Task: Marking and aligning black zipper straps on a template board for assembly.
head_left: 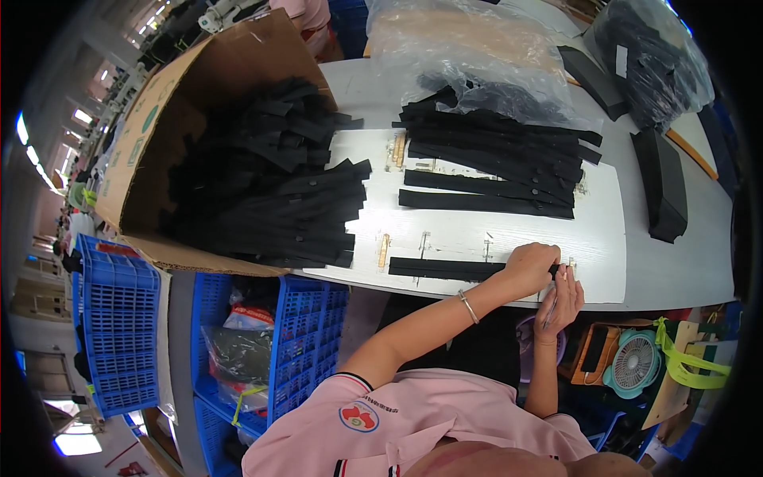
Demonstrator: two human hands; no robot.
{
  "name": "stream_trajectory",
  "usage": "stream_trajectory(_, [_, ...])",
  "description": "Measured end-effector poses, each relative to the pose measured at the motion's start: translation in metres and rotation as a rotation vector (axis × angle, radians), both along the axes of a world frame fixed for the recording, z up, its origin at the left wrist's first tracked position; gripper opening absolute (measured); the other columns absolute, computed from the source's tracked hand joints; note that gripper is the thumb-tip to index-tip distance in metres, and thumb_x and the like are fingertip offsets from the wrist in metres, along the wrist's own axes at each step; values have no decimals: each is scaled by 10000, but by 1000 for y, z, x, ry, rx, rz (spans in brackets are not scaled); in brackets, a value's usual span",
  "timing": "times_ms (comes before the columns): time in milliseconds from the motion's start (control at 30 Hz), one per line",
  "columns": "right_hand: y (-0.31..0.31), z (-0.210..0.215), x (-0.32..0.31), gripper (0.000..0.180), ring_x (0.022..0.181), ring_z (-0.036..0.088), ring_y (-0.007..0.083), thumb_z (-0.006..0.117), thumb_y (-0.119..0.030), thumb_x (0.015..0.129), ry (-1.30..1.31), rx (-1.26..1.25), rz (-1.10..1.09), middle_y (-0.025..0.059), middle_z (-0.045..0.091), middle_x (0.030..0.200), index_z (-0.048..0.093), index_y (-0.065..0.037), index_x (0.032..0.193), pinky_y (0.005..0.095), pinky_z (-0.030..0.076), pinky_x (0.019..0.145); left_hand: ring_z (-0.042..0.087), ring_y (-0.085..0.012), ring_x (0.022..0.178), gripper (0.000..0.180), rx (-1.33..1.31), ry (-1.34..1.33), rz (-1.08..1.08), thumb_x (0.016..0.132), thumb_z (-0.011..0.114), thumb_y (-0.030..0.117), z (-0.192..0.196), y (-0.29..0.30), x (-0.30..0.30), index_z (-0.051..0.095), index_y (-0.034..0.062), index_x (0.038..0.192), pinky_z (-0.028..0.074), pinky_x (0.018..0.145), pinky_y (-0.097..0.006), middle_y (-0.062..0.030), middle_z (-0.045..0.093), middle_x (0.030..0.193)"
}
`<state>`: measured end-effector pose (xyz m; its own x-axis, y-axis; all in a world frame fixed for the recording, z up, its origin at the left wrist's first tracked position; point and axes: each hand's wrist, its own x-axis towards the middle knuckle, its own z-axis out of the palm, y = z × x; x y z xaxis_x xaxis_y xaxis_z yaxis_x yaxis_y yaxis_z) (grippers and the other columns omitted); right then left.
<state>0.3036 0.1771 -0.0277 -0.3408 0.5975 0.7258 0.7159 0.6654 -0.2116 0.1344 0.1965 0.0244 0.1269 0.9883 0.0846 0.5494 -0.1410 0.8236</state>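
A black fabric strip [445,269] lies along the near edge of the white board [445,226]. At its right end my left hand [531,269], with a silver bangle at the wrist, is closed on the strip. My right hand [563,300] is just beside it, fingertips bent together at the strip's end. Something slim and grey shows along that hand's palm, too small to name. Fingers cover what the two hands do at the tip. Further back on the board lie two separate strips [485,203] and a pile of black strips [493,147].
On the left, a tipped cardboard box [171,103] spills black strips [294,207]. Clear plastic bags [469,56] and dark folded pieces [660,187] lie at the back and right. Below the table edge stand blue crates [310,342] and a small teal fan [633,362].
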Motion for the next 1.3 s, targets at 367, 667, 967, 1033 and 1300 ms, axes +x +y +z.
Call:
stream_trajectory(367, [-1, 1, -1, 321, 1299, 643, 317, 540, 10, 958, -12, -1, -10, 168, 727, 1294, 670, 6, 1251, 436, 385, 1153, 736, -363, 931, 283, -109, 11, -41, 853, 653, 156, 4, 5, -9, 684, 30, 1105, 573, 801, -445, -168, 766, 983])
stream_trajectory(667, [-2, 2, 0, 359, 1319, 624, 319, 525, 19, 961, -47, -9, -8, 174, 697, 1343, 654, 27, 1297, 439, 376, 1157, 739, -355, 931, 324, -158, -7, -77, 840, 670, 165, 9, 6, -18, 663, 41, 1140, 574, 805, -443, -167, 767, 1001])
stream_trajectory(967, [-2, 3, 2, 393, 1328, 616, 328, 492, 7, 976, -67, -23, -1, 188, 686, 1354, 631, 61, 1340, 440, 367, 1163, 741, -335, 904, 325, -126, -39, -75, 825, 716, 182, 5, 5, -24, 670, 41, 1115, 571, 777, -423, -154, 767, 958])
stream_trajectory(1033, [-2, 4, 1, 394, 1328, 616, 329, 487, 4, 978, -74, -22, -2, 187, 686, 1355, 628, 63, 1342, 440, 368, 1163, 740, -335, 899, 325, -112, -39, -81, 823, 719, 188, 6, 6, -25, 672, 40, 1109, 571, 777, -423, -156, 766, 956])
stream_trajectory(1300, [-2, 6, 1, 395, 1297, 639, 321, 523, 38, 932, -69, -25, -9, 183, 704, 1322, 645, 52, 1308, 448, 396, 1137, 740, -337, 861, 307, -111, -63, -101, 815, 730, 201, 5, 9, -30, 684, 27, 1063, 570, 762, -416, -162, 764, 922])
